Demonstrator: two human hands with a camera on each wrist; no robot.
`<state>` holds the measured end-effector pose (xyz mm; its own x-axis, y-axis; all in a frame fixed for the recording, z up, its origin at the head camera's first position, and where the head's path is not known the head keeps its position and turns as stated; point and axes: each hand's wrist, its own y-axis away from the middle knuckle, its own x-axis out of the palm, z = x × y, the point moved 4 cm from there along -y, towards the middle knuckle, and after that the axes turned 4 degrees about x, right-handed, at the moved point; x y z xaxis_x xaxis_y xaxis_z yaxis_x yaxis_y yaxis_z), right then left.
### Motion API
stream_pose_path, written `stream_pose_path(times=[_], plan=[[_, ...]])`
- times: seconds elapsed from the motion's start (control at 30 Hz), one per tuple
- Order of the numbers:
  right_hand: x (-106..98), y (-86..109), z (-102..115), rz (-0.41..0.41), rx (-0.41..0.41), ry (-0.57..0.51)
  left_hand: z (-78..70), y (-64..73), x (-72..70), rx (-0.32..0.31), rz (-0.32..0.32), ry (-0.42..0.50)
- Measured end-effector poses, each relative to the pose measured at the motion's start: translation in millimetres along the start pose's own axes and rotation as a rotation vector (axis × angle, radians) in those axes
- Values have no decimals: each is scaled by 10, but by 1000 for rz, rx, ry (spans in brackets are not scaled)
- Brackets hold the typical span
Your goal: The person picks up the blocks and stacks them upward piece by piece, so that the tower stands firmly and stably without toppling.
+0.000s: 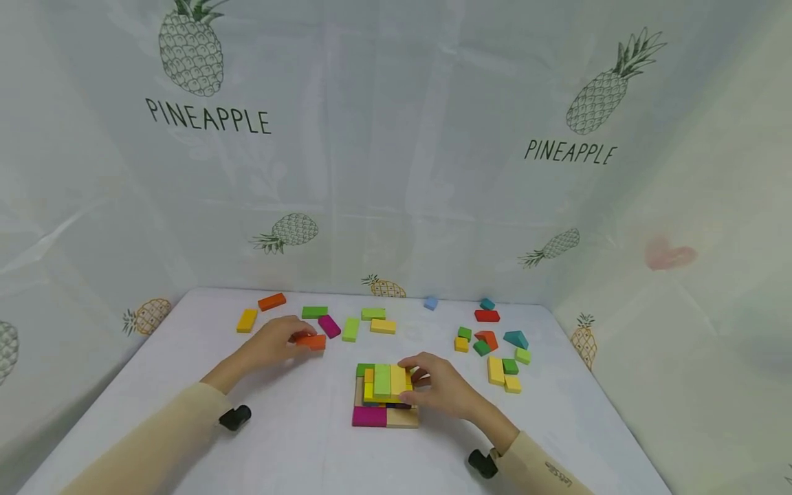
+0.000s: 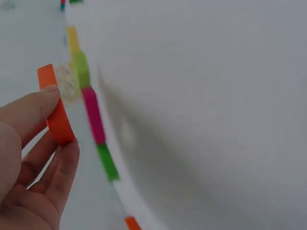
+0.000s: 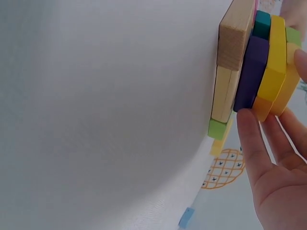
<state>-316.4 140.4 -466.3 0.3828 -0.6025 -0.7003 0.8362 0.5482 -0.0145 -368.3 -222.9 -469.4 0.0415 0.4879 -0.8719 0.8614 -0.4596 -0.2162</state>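
Observation:
My left hand (image 1: 278, 342) pinches an orange block (image 2: 60, 112) between thumb and fingers, above the table's left half. The block is lifted clear of the tabletop in the left wrist view. At the middle stands a layered stack of wooden blocks, with a magenta block (image 1: 369, 416) and a natural wood block (image 1: 402, 418) along its near base. Yellow (image 3: 274, 62) and dark purple (image 3: 252, 72) blocks form higher layers. On top, a lime block (image 1: 382, 380) lies beside a pale yellow block (image 1: 398, 380). My right hand (image 1: 448, 388) grips that pale yellow block, thumb at its near end, fingers at its far end.
Loose blocks lie beyond the left hand, including a magenta one (image 1: 329, 326), a green one (image 1: 315, 312) and a yellow one (image 1: 247, 320). Several more, among them a teal triangle (image 1: 516, 339) and a red block (image 1: 487, 315), are scattered at right. A pineapple-print curtain (image 1: 396, 172) hangs behind the white table (image 1: 297, 440).

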Motion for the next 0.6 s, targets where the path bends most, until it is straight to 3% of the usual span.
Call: stream_pose_path(times=[0.37, 0.6], plan=[[21, -6, -15, -11, 1, 2, -995, -82, 120, 182, -45, 39], [29, -5, -34, -13, -26, -8, -1270, -187, 321, 218, -35, 71]])
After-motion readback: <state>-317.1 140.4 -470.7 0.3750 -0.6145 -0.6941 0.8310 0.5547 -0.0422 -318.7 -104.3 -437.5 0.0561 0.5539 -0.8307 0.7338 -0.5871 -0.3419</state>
